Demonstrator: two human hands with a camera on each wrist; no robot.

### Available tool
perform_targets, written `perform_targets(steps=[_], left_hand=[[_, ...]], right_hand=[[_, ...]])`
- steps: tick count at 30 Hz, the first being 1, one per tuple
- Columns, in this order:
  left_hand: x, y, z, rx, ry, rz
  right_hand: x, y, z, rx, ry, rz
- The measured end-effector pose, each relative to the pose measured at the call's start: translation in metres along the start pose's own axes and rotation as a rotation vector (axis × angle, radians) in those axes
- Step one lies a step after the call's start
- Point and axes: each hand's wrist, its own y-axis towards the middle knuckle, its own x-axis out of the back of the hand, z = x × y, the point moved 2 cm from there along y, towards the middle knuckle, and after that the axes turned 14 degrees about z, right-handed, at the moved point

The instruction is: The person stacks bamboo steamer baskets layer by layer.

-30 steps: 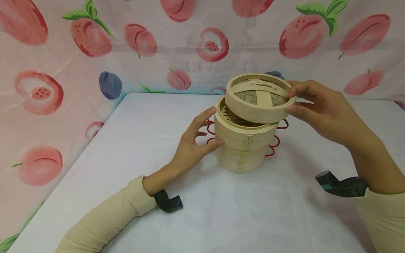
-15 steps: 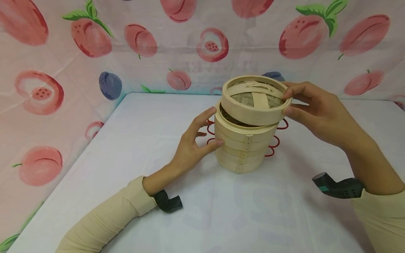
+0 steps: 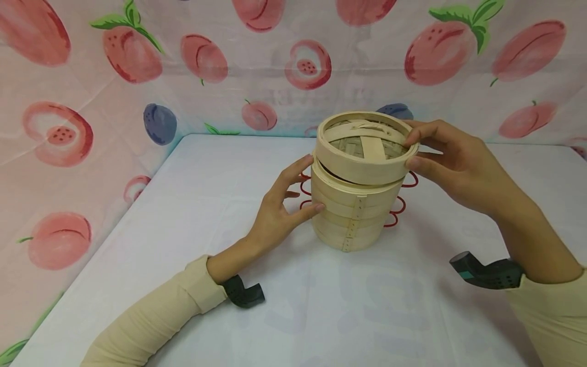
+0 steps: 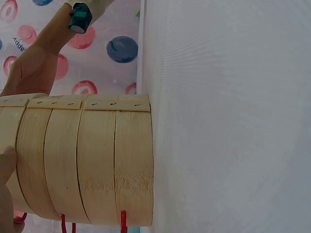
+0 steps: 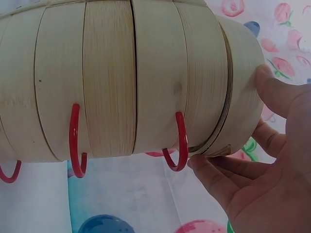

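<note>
A stack of bamboo steamer baskets [image 3: 353, 216] stands mid-table on a red wire trivet [image 3: 398, 211]. My left hand [image 3: 314, 183] rests against the stack's left side, thumb low on the wall and fingers up near the top rim, fairly straight. My right hand [image 3: 409, 150] pinches the right rim of a bamboo lid [image 3: 362, 163], thumb on the wall and fingers over the edge. The lid sits slightly tilted just over the top basket, a thin gap showing. In the right wrist view the lid [image 5: 243, 73] meets the stack [image 5: 112, 77] beside my fingers [image 5: 218, 179].
The white table [image 3: 183, 204] is closed in by a fruit-print cloth [image 3: 91, 102] at the back and left. Red wire loops [image 5: 180, 141] stick out around the stack's base. The left wrist view shows the stack's wall [image 4: 97, 160] and bare table [image 4: 233, 121].
My right hand has carried the lid left and down, from offset right of the stack to nearly centred over the top basket. The left hand has not moved.
</note>
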Motion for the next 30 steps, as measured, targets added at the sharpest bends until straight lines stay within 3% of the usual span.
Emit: perform_targets(steps=[30], left_hand=[[-0.0015,0.002,0.001,0.027,-0.034,-0.01]], right_hand=[[-0.0023,0.0017,0.0004,0.016,0.01,0.001]])
